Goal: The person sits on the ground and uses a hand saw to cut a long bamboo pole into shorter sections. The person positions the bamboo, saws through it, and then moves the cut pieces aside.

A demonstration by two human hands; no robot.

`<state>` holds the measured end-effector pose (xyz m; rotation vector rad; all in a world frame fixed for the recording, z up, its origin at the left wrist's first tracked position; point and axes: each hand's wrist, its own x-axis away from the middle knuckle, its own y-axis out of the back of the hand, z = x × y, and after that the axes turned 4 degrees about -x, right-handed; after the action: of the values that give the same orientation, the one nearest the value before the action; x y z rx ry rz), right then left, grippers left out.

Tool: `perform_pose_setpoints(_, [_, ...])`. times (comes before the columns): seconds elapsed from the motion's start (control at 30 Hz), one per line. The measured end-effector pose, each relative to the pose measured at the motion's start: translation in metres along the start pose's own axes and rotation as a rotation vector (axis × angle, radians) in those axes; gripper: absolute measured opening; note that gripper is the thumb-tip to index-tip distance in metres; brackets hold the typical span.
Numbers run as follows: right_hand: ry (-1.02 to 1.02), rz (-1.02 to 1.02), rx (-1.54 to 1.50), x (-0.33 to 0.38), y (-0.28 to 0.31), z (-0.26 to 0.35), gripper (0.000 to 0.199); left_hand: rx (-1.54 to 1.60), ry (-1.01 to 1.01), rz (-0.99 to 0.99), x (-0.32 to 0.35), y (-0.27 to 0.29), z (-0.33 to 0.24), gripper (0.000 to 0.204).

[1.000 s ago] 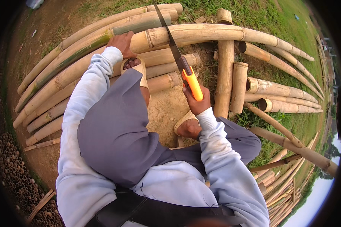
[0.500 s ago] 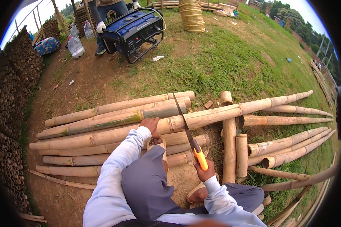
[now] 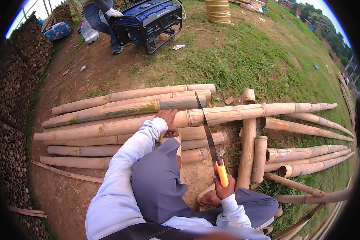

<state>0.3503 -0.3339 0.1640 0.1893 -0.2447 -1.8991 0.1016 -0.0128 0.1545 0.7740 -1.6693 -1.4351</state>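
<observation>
Nearest the camera, the right hand point(image 3: 223, 191) is closing fully around the orange handle of a hand saw point(image 3: 211, 141), just beside the person's sandalled foot point(image 3: 208, 196). The saw blade is running up and away from the hand, its toothed edge lying across the long bamboo pole point(image 3: 228, 114) that is resting crosswise on an upright-lying short pole point(image 3: 247, 140).

Slightly farther, the left hand point(image 3: 168, 120) is pressing down on that same long bamboo pole, fingers curled over its top, just left of the blade. The left knee, in grey trousers, is sitting between the two arms.

Around the cut: a row of bamboo poles point(image 3: 120, 106) is lying side by side on bare dirt to the left; more poles point(image 3: 308, 154) are lying on grass to the right. A stack of cut bamboo ends point(image 3: 12, 120) is lining the left edge.

Far field: a blue boxy generator point(image 3: 148, 20) in a black frame is standing on the ground, a light label strip across its top edge. Another person point(image 3: 102, 16) in a white glove is standing beside it. A patterned blue bag point(image 3: 60, 30) is lying left of them. A coiled woven basket point(image 3: 219, 11) is standing on grass beyond.
</observation>
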Motion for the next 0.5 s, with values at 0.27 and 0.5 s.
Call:
perform_pose_setpoints(0.27, [-0.07,0.046,-0.062,-0.085,-0.039,-0.01,0.019,0.009,-0.042,0.008,0.0,0.007,0.002,0.078])
perform_pose_setpoints(0.5, [-0.072,0.025,0.054,0.038,0.011,0.018,0.025,0.027,-0.038,-0.043,-0.005,-0.011,0.007,0.081])
